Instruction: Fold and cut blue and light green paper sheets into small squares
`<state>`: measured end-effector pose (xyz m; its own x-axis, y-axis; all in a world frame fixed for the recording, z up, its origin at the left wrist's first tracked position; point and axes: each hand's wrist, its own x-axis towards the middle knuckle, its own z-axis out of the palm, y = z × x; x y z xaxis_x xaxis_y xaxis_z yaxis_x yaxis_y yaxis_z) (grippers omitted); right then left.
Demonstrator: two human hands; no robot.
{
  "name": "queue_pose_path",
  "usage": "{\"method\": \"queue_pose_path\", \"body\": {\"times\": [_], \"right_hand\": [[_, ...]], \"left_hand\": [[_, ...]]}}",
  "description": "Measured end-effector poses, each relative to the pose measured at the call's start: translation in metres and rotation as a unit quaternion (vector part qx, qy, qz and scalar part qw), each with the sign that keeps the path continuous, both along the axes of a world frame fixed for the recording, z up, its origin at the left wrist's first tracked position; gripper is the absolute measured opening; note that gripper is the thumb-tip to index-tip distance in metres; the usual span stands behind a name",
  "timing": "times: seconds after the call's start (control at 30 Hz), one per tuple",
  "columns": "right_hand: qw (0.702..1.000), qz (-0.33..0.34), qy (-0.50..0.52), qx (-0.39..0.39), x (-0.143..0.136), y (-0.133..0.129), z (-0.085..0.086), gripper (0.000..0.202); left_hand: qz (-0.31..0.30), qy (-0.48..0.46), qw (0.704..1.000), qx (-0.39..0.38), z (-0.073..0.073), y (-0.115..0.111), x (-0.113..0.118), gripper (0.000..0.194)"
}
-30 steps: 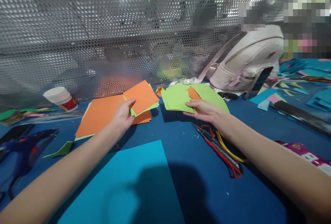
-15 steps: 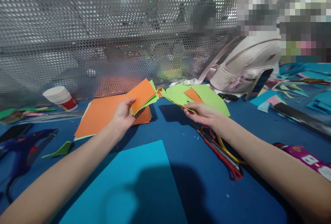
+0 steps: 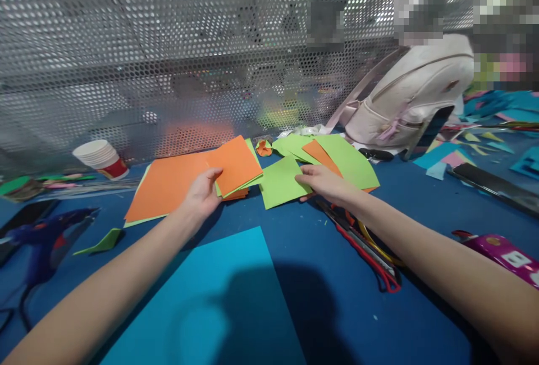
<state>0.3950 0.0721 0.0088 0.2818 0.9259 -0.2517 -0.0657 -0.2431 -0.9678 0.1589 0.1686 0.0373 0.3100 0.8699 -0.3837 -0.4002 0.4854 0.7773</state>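
Note:
My left hand (image 3: 205,190) is closed on a small stack of orange and green paper pieces (image 3: 236,164), orange on top, thumb over the near left edge. Between thumb and fingers, my right hand (image 3: 319,181) pinches a square of green paper (image 3: 283,181), whose left corner meets the stack's edge. Beneath and left of the left hand lies a pile of large orange sheets (image 3: 164,185) with green showing under it. Behind the right hand are larger green sheets (image 3: 349,160) and an orange strip (image 3: 322,156). A big blue sheet (image 3: 202,297) lies nearest me.
Left stand stacked paper cups (image 3: 100,158) and a blue glue gun (image 3: 46,241). A crumpled orange paper piece (image 3: 264,148) lies behind my hands. Scissors with red handles (image 3: 366,252) sit under my right forearm. A pale backpack (image 3: 412,95) leans by the perforated metal panel (image 3: 177,56).
My right hand now holds up a green square, brought left against the stack in my left hand. The left hand's stack has turned flatter toward me. The view has shifted slightly.

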Motion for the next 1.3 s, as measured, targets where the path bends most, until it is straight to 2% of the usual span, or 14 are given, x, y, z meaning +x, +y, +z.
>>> {"method": "queue_pose_path", "body": {"times": [0.13, 0.23, 0.37, 0.57, 0.67, 0.77, 0.93, 1.13, 1.3], "right_hand": [[0.998, -0.043, 0.0, 0.035, 0.01, 0.002, 0.008, 0.012], [0.997, -0.051, 0.022, 0.047, 0.011, 0.003, 0.015, 0.008], [0.999, -0.012, 0.025, 0.04, -0.008, 0.004, 0.014, 0.012], [0.996, 0.017, -0.058, 0.061, -0.032, 0.008, -0.001, 0.013], [0.989, 0.01, -0.112, 0.091, -0.034, 0.009, -0.004, 0.003], [0.976, -0.016, -0.173, 0.129, -0.034, 0.007, -0.002, 0.011], [0.956, -0.028, -0.243, 0.165, -0.029, 0.0, -0.002, 0.006], [0.957, 0.018, -0.243, 0.16, -0.026, -0.005, -0.008, 0.013], [0.957, 0.024, -0.24, 0.162, -0.024, -0.007, -0.003, 0.013]], "left_hand": [[0.036, 0.026, 0.999, 0.014, -0.006, 0.014, -0.001, 0.022], [0.038, 0.033, 0.999, 0.014, -0.011, 0.014, 0.004, 0.024], [-0.002, 0.019, 1.0, 0.0, -0.015, -0.009, 0.02, 0.026], [-0.057, -0.024, 0.998, -0.004, -0.02, -0.038, 0.03, 0.026], [-0.065, -0.031, 0.997, 0.025, -0.026, -0.043, 0.027, 0.027], [-0.047, -0.024, 0.997, 0.057, -0.034, -0.045, 0.024, 0.026], [-0.027, 0.001, 0.984, 0.175, -0.045, -0.043, 0.019, 0.017], [-0.04, 0.071, 0.966, 0.245, -0.048, -0.045, 0.012, 0.026], [-0.052, 0.081, 0.955, 0.28, -0.046, -0.051, 0.017, 0.018]]}}
